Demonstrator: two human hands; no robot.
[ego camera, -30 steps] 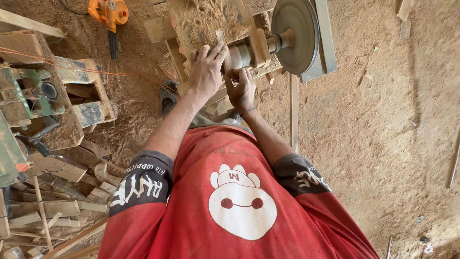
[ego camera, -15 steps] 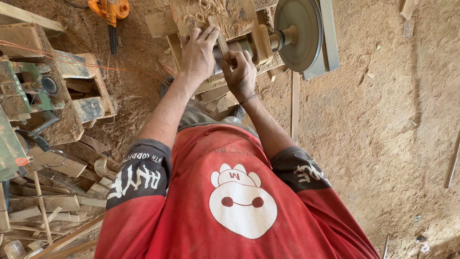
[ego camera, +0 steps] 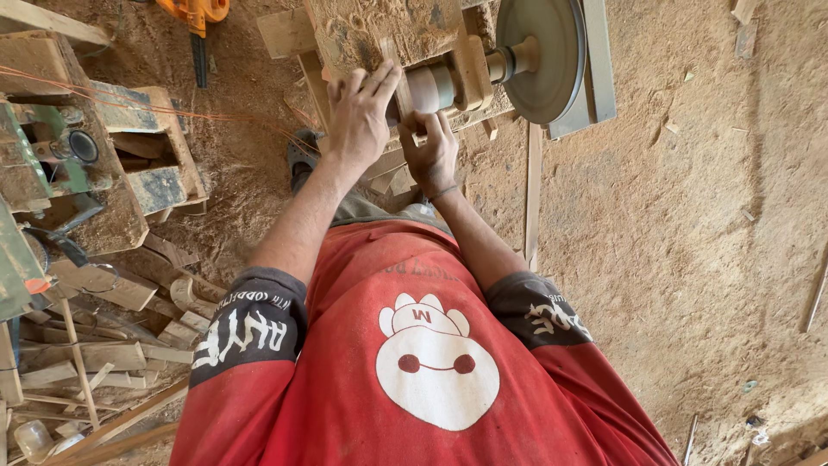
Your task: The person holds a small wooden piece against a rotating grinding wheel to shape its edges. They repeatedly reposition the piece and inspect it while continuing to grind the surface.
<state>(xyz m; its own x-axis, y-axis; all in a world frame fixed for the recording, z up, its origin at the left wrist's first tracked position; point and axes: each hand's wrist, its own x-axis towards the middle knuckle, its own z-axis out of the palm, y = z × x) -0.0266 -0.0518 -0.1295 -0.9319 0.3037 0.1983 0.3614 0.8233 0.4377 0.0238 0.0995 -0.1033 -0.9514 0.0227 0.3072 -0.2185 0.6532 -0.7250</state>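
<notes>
- Two hands sit close to the disc (ego camera: pixel 542 53); if it turns, a slip could drag your fingers in.
- Your left hand (ego camera: pixel 360 116) lies flat, fingers spread, on the dusty worktop (ego camera: pixel 379 26).
- Your right hand (ego camera: pixel 434 154) curls around the cylinder (ego camera: pixel 429 88), just beside the disc's shaft.
</notes>
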